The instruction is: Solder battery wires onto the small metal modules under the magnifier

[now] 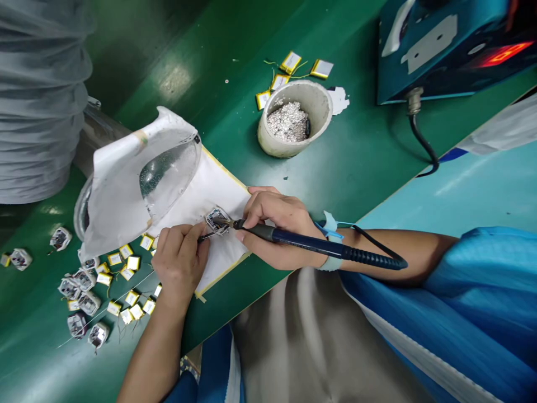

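Your right hand (272,226) has the soldering iron (308,240) pinched pen-style and your left hand (180,263) is clenched on tweezers (203,237), so brace both and keep the tip right at the little foil-wrapped battery pack (218,221) on the white cloth pad (218,193), past the magnifier lens (168,173) and pot of solder scrap (293,115).

Bright, even light falls from above, leaving soft shadows. A white glare patch (174,81) marks the glossy green table (235,134), the left hand (180,263) and right hand (277,224) look sharp, and the frame's edges bend slightly.
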### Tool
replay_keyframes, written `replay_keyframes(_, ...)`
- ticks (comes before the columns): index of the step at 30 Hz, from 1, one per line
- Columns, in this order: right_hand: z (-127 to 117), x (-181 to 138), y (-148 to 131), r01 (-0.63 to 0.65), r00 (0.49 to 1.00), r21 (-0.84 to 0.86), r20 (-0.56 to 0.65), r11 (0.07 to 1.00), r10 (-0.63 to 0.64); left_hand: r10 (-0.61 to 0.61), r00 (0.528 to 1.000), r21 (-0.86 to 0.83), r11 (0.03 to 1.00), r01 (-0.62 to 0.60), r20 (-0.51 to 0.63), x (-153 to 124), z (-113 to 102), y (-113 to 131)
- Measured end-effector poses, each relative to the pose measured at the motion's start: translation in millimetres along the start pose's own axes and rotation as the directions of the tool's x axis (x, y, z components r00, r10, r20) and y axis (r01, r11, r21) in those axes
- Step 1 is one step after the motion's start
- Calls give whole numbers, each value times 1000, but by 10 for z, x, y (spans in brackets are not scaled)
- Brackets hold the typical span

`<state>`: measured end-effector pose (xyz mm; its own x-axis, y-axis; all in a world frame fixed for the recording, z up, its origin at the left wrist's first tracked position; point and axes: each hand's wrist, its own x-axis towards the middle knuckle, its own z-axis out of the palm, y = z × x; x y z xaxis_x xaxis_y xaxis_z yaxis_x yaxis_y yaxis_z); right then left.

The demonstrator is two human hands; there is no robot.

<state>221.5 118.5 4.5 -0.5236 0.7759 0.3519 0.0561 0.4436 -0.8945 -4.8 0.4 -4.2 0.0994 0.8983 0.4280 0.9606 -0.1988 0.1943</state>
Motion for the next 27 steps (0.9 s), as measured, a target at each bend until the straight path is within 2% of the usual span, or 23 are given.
replay_keyframes(6,-2,-1,3,12,1000,-1,-8,1000,-12,-25,1000,0,1000,25,-3,22,-23,60)
replay_keyframes(11,-17,-52,9,-31,992,59,-121,998,38,14,986,-109,994,4,165,-95,-377,260)
replay_keyframes(12,-17,-64,12,-43,989,66,-138,997,52,-29,983,-88,995,45,182,-142,-454,241)
replay_keyframes(14,-17,-82,17,-58,986,87,-152,995,71,-218,965,38,976,215,148,-237,-581,101)
replay_keyframes(16,-18,-88,17,-52,987,104,-149,993,67,-435,897,168,893,418,83,-309,-660,-138)
replay_keyframes(18,-24,-86,12,-36,988,105,-146,994,51,-590,804,198,799,567,79,-344,-689,-381)
replay_keyframes(20,-30,-79,8,-19,988,95,-152,995,34,-685,716,146,728,670,132,-349,-690,-544)
replay_keyframes(22,-34,-70,10,3,987,91,-163,996,12,-743,645,69,663,745,179,-343,-699,-601)
replay_keyframes(25,-36,-52,20,50,982,80,-186,995,-35,-792,577,42,595,803,197,-345,-764,-535)
replay_keyframes(27,-39,-37,20,70,979,69,-197,995,-55,-803,573,41,586,810,163,-352,-817,-430)
